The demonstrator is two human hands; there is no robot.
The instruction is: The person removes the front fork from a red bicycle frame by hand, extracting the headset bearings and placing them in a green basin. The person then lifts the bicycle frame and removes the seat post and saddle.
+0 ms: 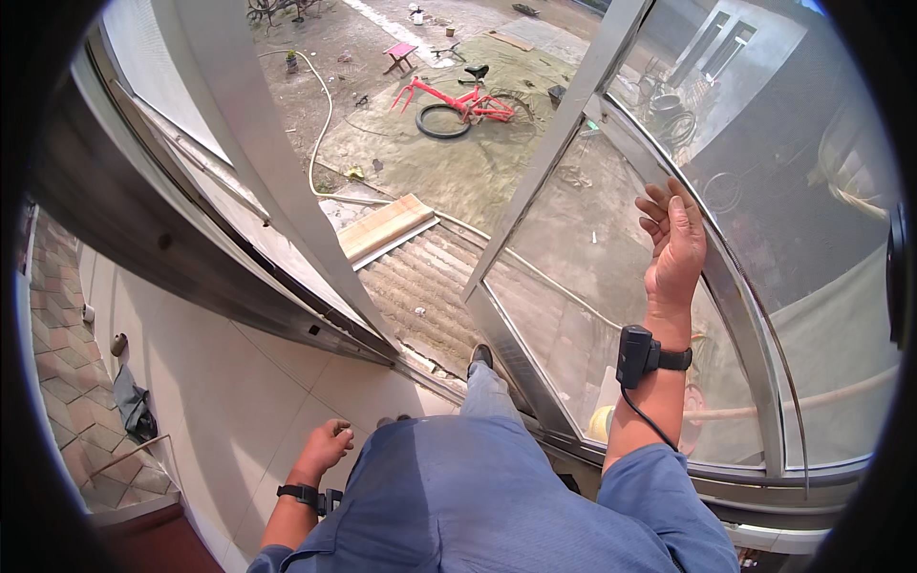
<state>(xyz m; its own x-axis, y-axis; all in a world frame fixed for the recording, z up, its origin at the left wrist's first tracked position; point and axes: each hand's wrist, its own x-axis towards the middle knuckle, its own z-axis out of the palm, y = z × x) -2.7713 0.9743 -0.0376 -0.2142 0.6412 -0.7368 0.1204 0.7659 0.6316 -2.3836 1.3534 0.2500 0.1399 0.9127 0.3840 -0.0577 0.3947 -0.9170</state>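
My right hand (676, 239) is raised in front of the glass door on the right, beside its grey metal frame (731, 277). Its fingers are apart and slightly bent, with nothing in them. Whether it touches the frame I cannot tell. Low at my left side hangs my left hand (328, 445), its fingers loosely curled in and no object showing in them. Both wrists wear black straps with a small device. One shoe (480, 357) of mine is at the doorway's threshold, between the glass door and the left metal door post (287, 191).
Outside the doorway lie wooden boards (387, 226) on a ridged ramp (420, 296). A pale hose (320, 143) winds over the ground. Beyond are a red bicycle frame (458, 100), a loose wheel and a pink folding stool (400, 52). A dark cloth (134, 406) lies at left.
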